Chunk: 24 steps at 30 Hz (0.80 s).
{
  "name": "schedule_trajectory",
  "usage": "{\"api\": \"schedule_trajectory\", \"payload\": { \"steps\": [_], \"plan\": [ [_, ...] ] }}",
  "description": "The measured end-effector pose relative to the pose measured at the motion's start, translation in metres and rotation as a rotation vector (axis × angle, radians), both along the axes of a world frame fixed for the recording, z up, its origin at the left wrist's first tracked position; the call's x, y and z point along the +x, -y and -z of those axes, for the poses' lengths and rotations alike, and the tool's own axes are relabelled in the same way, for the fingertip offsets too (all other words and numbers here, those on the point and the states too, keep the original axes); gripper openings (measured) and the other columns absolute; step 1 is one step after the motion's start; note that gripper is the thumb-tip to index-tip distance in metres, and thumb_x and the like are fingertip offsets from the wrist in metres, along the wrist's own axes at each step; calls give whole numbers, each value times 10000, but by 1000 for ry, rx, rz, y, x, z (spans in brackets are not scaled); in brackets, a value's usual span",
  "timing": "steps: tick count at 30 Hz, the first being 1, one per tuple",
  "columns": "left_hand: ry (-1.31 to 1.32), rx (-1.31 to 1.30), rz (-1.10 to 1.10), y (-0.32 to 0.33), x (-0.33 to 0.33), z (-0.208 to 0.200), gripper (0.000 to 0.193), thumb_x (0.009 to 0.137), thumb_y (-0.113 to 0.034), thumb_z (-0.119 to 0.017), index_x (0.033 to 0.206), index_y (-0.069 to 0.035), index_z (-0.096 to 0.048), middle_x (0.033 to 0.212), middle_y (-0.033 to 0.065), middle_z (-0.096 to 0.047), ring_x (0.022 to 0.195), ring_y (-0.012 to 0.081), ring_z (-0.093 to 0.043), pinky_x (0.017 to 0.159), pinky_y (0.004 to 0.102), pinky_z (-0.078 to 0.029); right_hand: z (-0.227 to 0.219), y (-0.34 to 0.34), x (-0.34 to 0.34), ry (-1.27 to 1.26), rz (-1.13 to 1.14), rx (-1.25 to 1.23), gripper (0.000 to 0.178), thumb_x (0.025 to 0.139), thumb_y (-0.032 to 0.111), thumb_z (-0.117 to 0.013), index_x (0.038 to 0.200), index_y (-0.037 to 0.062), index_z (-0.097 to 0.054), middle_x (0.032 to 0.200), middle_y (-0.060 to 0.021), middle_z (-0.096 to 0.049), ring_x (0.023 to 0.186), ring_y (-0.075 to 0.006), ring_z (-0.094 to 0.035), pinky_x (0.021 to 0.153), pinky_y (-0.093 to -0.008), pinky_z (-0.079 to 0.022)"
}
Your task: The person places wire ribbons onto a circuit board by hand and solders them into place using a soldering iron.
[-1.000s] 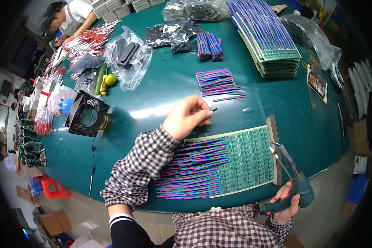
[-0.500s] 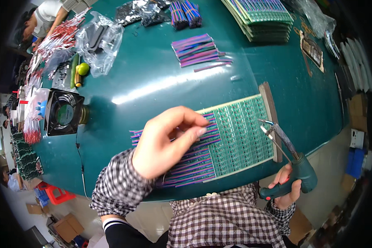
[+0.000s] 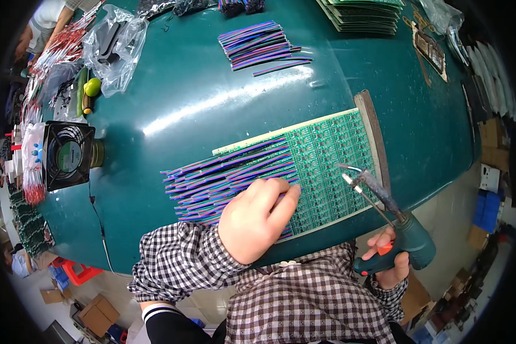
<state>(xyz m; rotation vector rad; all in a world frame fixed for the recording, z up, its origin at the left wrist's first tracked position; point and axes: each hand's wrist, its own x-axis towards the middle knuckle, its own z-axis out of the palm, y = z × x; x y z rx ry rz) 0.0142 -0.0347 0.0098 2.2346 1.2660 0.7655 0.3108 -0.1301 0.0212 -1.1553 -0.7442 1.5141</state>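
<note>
My left hand (image 3: 257, 219) is closed in a pinch over the near part of a green circuit board panel (image 3: 333, 155). Whatever lies between its fingertips is hidden. Rows of multicoloured ribbon wires (image 3: 229, 169) lie across the panel's left half and stick out past its left edge. In my right hand (image 3: 397, 274), at the table's front edge, is a dark green soldering gun (image 3: 415, 241). Its metal tip slants up to the left, over the panel's right part. A wooden bar (image 3: 374, 135) runs along the panel's right edge.
Loose ribbon wires (image 3: 255, 47) are piled beyond the panel, with stacked circuit boards (image 3: 361, 18) at the far right. A small fan (image 3: 70, 155) stands on the left, its cable trailing nearby. Behind it are a clear plastic bag (image 3: 116, 69) and red-and-white wires (image 3: 66, 43).
My left hand has moved nearer to me along the panel, its fingers more curled, uncovering wires behind it. The soldering gun stays in my right hand. The whole view has shifted slightly.
</note>
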Motion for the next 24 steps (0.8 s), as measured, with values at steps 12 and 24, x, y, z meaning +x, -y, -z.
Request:
{"api": "schedule_trajectory", "payload": {
  "steps": [12, 24],
  "plan": [
    [-250, 216, 36, -1, 2, 6, 337, 755, -76, -690, 1083, -1, -709, 1018, 82, -625, 849, 202, -644, 666, 305, -553, -16, 7, -12, 284, -154, -145, 638, 821, 480, -841, 1115, -48, -637, 1030, -167, -683, 954, -262, -705, 863, -394, -601],
    [-226, 234, 40, 0, 1, 9, 332, 747, -70, -700, 1068, 15, -713, 999, 82, -630, 848, 206, -650, 661, 308, -544, -25, -6, -21, 727, -314, 35, 442, 834, 476, -821, 960, 66, -714, 880, -20, -765, 840, -235, -708, 811, -387, -554]
  ]
}}
